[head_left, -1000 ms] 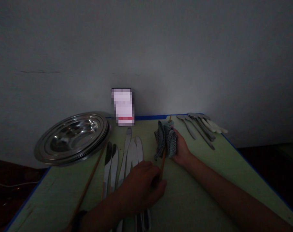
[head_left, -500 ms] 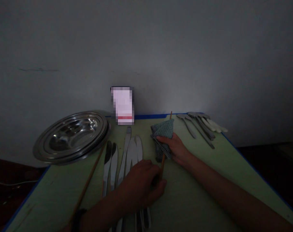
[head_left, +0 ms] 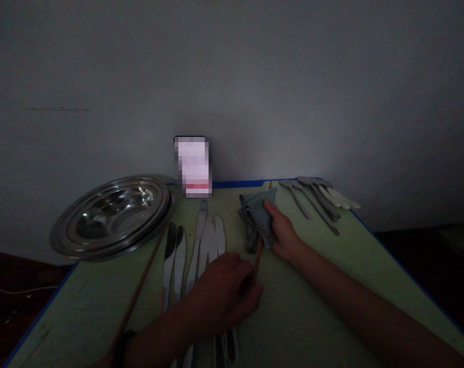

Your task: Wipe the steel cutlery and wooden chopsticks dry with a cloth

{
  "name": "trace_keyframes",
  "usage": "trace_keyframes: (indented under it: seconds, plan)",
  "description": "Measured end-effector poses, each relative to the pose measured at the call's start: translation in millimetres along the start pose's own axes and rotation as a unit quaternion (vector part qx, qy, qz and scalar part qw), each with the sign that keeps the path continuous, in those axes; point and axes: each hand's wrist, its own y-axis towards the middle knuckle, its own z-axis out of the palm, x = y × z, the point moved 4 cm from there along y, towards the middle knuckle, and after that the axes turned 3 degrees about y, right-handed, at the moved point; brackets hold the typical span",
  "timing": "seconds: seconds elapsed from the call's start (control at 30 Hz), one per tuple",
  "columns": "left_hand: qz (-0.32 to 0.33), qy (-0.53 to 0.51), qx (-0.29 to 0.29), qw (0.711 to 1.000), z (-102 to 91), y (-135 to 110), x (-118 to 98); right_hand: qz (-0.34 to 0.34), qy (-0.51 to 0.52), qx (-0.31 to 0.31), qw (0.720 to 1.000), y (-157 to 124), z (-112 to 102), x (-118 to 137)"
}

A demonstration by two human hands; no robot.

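Low in the head view, my left hand [head_left: 232,291] is closed round the near end of a thin wooden chopstick [head_left: 258,255]. The chopstick points away from me, and its far tip shows beyond a folded grey-blue cloth [head_left: 259,207]. My right hand [head_left: 283,227] grips the cloth from the right, thumb on top, with the cloth wrapped about the chopstick's middle. Several table knives [head_left: 209,237] lie beneath and to the left of my left hand, their handles partly hidden by my forearm.
A stack of shiny metal plates [head_left: 109,217] stands at the left. Beside it lies another wooden stick [head_left: 140,286]. A phone [head_left: 193,166] leans on the wall at the back. Several metal spoons [head_left: 318,199] and white-handled pieces [head_left: 337,197] lie at the far right of the green table [head_left: 312,327].
My right thumb has lifted and shifted right on the cloth, and the cloth's folds have changed. My left hand keeps its hold on the chopstick, almost unmoved.
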Motion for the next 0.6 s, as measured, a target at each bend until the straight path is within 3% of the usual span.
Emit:
trace_keyframes:
  seconds: [0.13, 0.23, 0.6]
  plan:
    - [0.0, -0.003, 0.003, 1.0, -0.1, -0.1, -0.3, -0.045, -0.041, 0.032, 0.998, -3.1, 2.5, 1.7]
    - [0.003, -0.003, 0.004, 1.0, -1.2, -0.1, -1.3, -0.047, -0.049, 0.019, 0.998, -6.0, 3.7, 3.3]
    - [0.01, -0.003, -0.003, 1.0, 0.2, -0.8, 0.7, 0.094, 0.032, -0.026, 0.995, -4.8, 1.3, -2.1]
